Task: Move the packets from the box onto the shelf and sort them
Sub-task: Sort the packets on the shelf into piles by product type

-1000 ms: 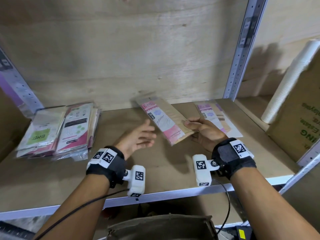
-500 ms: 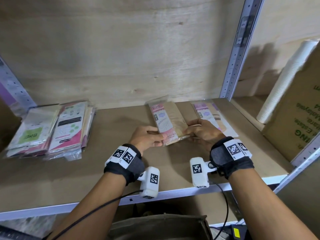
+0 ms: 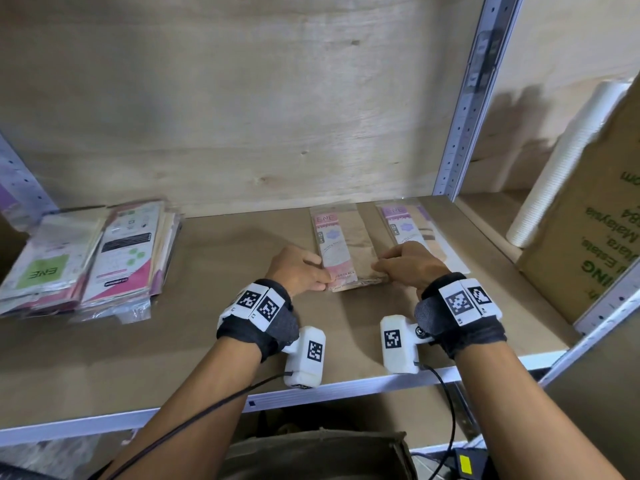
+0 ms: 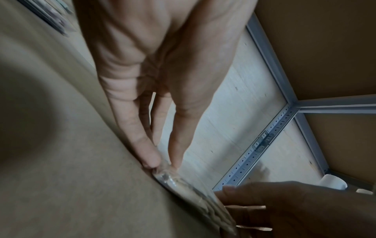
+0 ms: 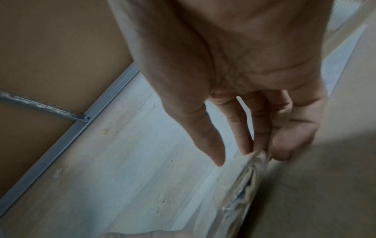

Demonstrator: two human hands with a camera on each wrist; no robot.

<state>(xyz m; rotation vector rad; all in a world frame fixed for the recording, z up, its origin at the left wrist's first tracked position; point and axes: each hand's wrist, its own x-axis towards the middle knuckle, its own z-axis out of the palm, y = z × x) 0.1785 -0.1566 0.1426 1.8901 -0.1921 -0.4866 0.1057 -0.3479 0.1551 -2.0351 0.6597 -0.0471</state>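
Observation:
A pink-and-brown packet (image 3: pixel 341 247) lies flat on the shelf board (image 3: pixel 207 327), lengthwise toward the back wall. My left hand (image 3: pixel 311 273) pinches its near left corner, and my right hand (image 3: pixel 389 268) pinches its near right corner. The left wrist view shows thumb and finger closed on the packet's clear edge (image 4: pixel 183 185). In the right wrist view the fingertips (image 5: pixel 280 149) hold the crumpled corner of the packet (image 5: pixel 249 182). A purple packet (image 3: pixel 403 228) lies just to the right, partly under my right hand. The brown box (image 3: pixel 311 455) sits below the shelf edge.
A stack of several mixed packets (image 3: pixel 86 251) lies at the shelf's left end. A perforated metal upright (image 3: pixel 464 98) stands at the back right. Beyond it are a sleeve of white cups (image 3: pixel 568 161) and a cardboard carton (image 3: pixel 595 220).
The right hand alone held the pink packet tilted above the shelf. The left hand has come in and taken its other corner, and the packet now lies straight beside the purple one.

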